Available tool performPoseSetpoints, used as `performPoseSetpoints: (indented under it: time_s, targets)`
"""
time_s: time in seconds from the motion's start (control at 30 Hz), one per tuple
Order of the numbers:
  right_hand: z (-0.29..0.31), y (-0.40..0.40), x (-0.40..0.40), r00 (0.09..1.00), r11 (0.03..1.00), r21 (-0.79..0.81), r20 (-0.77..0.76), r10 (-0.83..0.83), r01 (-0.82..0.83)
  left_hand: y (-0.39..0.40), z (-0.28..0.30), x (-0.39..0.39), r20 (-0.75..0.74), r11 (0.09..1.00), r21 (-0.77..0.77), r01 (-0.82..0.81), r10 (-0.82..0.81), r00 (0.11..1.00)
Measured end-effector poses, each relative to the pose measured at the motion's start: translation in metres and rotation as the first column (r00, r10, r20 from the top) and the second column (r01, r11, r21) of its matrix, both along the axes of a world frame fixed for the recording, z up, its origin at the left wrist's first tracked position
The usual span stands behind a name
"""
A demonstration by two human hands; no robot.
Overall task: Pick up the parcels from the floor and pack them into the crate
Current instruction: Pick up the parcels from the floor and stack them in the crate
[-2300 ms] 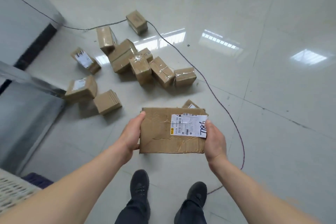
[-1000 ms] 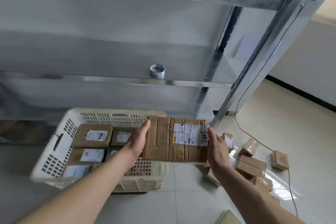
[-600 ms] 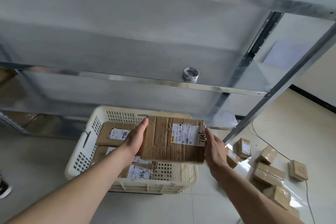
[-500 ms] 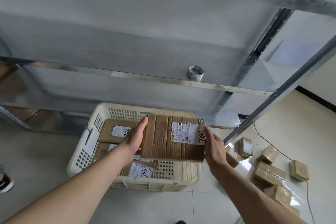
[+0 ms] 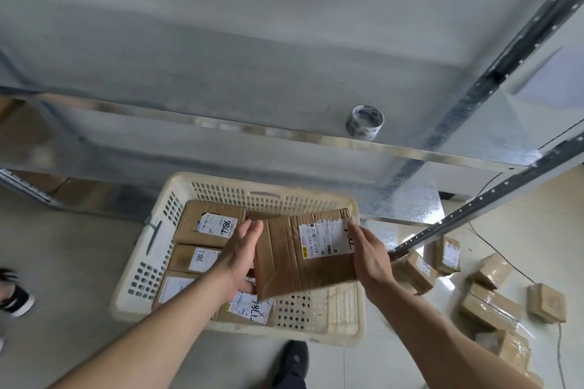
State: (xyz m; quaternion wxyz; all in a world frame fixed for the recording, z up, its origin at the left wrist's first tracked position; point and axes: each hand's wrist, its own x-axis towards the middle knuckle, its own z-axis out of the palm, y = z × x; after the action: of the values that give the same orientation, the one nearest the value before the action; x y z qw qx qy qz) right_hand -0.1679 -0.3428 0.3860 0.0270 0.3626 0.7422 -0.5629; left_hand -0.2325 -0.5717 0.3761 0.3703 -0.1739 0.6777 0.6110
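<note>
A flat brown cardboard parcel [image 5: 294,259] with a white label hangs tilted over the right half of the cream plastic crate [image 5: 148,253]. My left hand [image 5: 241,254] presses its left edge and my right hand [image 5: 368,257] presses its right edge. Several labelled parcels [image 5: 208,224] lie packed in the crate's left and front parts. More brown parcels [image 5: 488,306] are scattered on the floor to the right.
A metal shelving rack [image 5: 284,133] stands right behind the crate, with a tape roll [image 5: 365,121] on its shelf edge. A slanted rack post [image 5: 474,208] runs down at right. A black cable [image 5: 505,259] crosses the floor. Another person's shoe [image 5: 15,297] is at left; my shoe [image 5: 294,360] is below the crate.
I turned from the floor pile to the crate, carrying the parcel. It has dropped lower over the crate's right side and tilted, and the crate looks nearer.
</note>
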Motion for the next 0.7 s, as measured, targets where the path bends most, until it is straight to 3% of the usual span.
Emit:
performPoseSetpoints:
  time_s: [0.2,0.4,0.6,0.7]
  targets:
    - [-0.013,0.023,-0.035,0.996,0.989,-0.128,0.043,0.077,-0.071,0.022,-0.022,-0.024,-0.012,0.981,-0.188,0.047,-0.050,0.999]
    - [-0.042,0.029,-0.066,0.973,0.985,-0.029,0.154,0.175,-0.172,0.029,-0.061,-0.033,0.142,0.970,-0.241,-0.022,0.058,0.988]
    - [-0.093,0.022,-0.078,0.978,0.995,0.048,0.194,0.079,-0.090,0.036,-0.120,-0.023,0.255,0.960,-0.254,0.121,-0.055,0.965]
    - [-0.126,0.020,-0.073,0.977,1.000,0.012,0.210,-0.026,0.024,0.043,-0.149,-0.012,0.314,0.947,-0.218,0.238,-0.162,0.935]
